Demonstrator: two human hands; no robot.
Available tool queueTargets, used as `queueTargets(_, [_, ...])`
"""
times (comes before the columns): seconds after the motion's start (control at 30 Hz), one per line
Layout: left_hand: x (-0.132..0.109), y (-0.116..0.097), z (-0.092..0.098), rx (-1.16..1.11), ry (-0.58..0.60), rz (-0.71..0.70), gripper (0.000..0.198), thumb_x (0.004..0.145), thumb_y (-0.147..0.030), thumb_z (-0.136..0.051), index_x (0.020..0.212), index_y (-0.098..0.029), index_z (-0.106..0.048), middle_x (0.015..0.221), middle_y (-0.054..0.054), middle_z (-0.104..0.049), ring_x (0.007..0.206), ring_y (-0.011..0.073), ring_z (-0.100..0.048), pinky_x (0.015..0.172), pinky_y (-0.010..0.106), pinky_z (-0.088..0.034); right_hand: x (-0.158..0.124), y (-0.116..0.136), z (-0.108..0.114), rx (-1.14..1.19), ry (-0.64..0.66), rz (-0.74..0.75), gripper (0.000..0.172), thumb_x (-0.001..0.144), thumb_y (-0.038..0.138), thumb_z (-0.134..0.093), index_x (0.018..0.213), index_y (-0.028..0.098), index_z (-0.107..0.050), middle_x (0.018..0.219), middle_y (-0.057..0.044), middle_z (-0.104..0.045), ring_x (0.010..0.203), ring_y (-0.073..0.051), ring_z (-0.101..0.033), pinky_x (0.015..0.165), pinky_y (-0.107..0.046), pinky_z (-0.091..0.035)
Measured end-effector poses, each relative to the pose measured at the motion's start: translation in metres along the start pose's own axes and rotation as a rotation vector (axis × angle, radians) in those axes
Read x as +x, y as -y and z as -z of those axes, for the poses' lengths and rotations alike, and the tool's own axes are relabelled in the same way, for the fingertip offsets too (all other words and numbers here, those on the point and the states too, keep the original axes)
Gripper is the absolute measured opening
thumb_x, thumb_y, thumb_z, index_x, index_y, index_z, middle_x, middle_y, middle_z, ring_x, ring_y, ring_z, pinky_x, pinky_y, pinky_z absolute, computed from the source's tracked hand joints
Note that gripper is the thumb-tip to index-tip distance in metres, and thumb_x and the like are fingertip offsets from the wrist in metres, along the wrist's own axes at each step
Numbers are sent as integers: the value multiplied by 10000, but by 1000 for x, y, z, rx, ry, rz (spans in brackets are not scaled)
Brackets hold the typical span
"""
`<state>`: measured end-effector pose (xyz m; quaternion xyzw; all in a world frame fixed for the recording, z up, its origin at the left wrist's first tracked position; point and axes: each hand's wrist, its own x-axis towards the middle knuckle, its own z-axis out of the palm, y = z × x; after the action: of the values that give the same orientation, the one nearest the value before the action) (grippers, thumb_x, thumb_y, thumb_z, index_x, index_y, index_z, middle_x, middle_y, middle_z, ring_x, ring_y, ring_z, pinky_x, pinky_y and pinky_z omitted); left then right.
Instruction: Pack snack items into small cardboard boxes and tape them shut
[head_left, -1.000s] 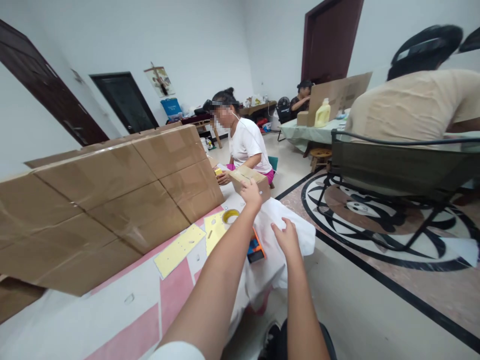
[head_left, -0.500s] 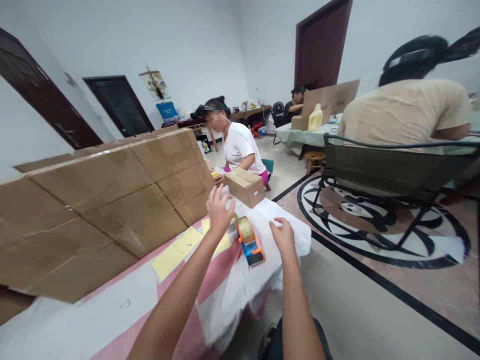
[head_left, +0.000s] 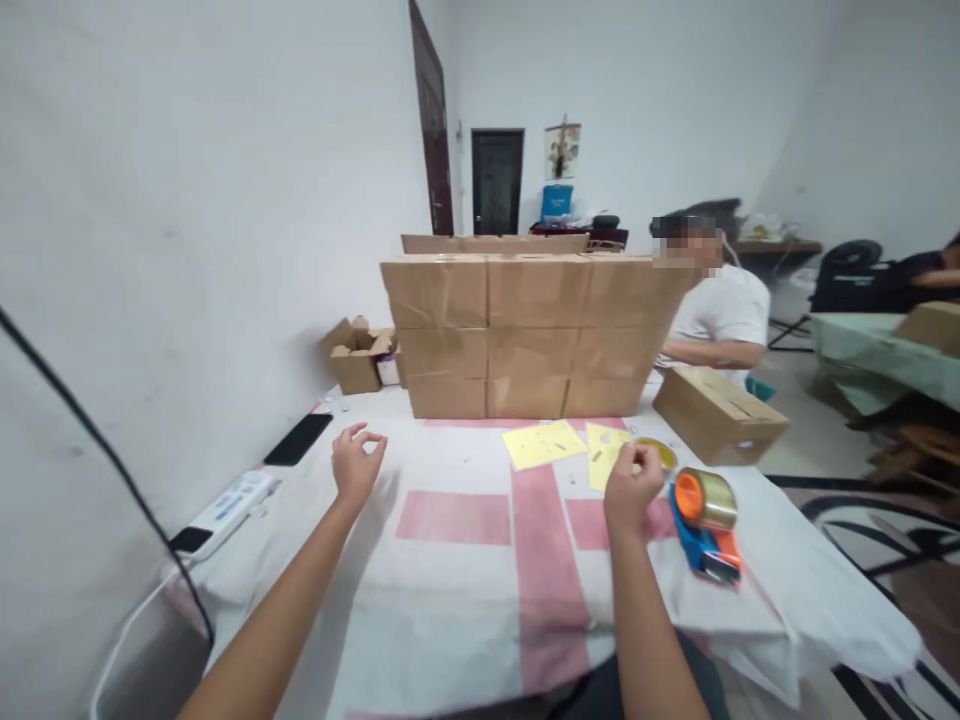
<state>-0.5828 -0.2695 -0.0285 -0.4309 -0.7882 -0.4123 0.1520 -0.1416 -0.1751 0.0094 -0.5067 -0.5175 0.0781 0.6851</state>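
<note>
Above the left part of the cloth-covered table [head_left: 457,580], my left hand [head_left: 356,468] is curled with thumb and forefinger meeting in a ring. My right hand [head_left: 632,487] is closed, fingertips bunched against the thumb, over the right side. Anything pinched in either hand is too small or hidden to make out. Close to my right hand lie a tape dispenser [head_left: 709,525] with an orange and blue body, a yellowish tape roll [head_left: 664,452] partly behind the hand, and two yellow sheets with small marks, one a wide sheet [head_left: 544,443], the other a narrower sheet [head_left: 602,452].
A wall of stacked cardboard boxes [head_left: 525,335] spans the table's back. One closed carton [head_left: 720,415] sits at right, an opened carton [head_left: 356,360] at back left. A black phone [head_left: 300,440] and a power strip [head_left: 229,512] line the left edge. A person [head_left: 720,310] sits behind.
My view has swung left, bringing the wall, phone and power strip into sight. My hands are farther apart, and the right hand's fingers have closed up. The left thumb and forefinger form a ring.
</note>
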Motion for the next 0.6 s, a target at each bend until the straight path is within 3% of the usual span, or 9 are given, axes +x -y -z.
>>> queueTargets(0.1, [35, 41, -9, 10, 3, 115, 176, 798, -330, -681, 895, -184, -704, 1208, 127, -635, 1159, 333, -567, 1023, 482, -452, -53, 28, -61, 56, 245, 156, 238, 926, 294, -506, 708, 219, -445, 711, 19, -474, 698, -163, -460, 693, -297, -374])
queueTargets(0.23, [91, 71, -49, 8, -30, 292, 711, 718, -386, -805, 1305, -100, -524, 1284, 224, -578, 1225, 383, -538, 1025, 512, -443, -115, 63, -166, 95, 593, 299, 202, 938, 278, -476, 748, 211, -497, 747, -18, -566, 734, -174, -538, 685, -286, -417])
queueTargets(0.33, [140, 82, -85, 1, -81, 401, 1080, 644, -462, -872, 1486, -112, -294, 1510, 317, -341, 1344, 433, -444, 1045, 534, -427, -146, 98, -253, 17, 910, 403, 143, 932, 235, -452, 876, 195, -577, 922, -66, -665, 888, -185, -611, 797, -292, -470])
queueTargets(0.4, [171, 87, -106, -8, -112, 437, 1221, 598, -500, -895, 1533, -141, -196, 1583, 334, -185, 1415, 465, -349, 1059, 549, -416, -159, 121, -310, -164, 1108, 425, 179, 923, 219, -463, 1017, 187, -612, 1085, -80, -683, 946, -179, -637, 875, -299, -483])
queueTargets(0.47, [197, 94, -124, -23, -137, 439, 1273, 578, -513, -902, 1549, -157, -160, 1606, 324, -131, 1445, 474, -298, 1069, 561, -409, -167, 142, -361, -256, 1155, 428, 247, 910, 246, -499, 1115, 180, -620, 1181, -102, -676, 998, -211, -652, 911, -339, -492])
queueTargets(0.6, [227, 115, -151, -63, -176, 382, 1216, 614, -501, -868, 1555, -166, -174, 1596, 289, -210, 1374, 453, -415, 1063, 566, -422, -173, 164, -446, -404, 1171, 438, 418, 887, 278, -527, 1292, 176, -547, 1447, -166, -512, 1105, -278, -648, 912, -404, -521])
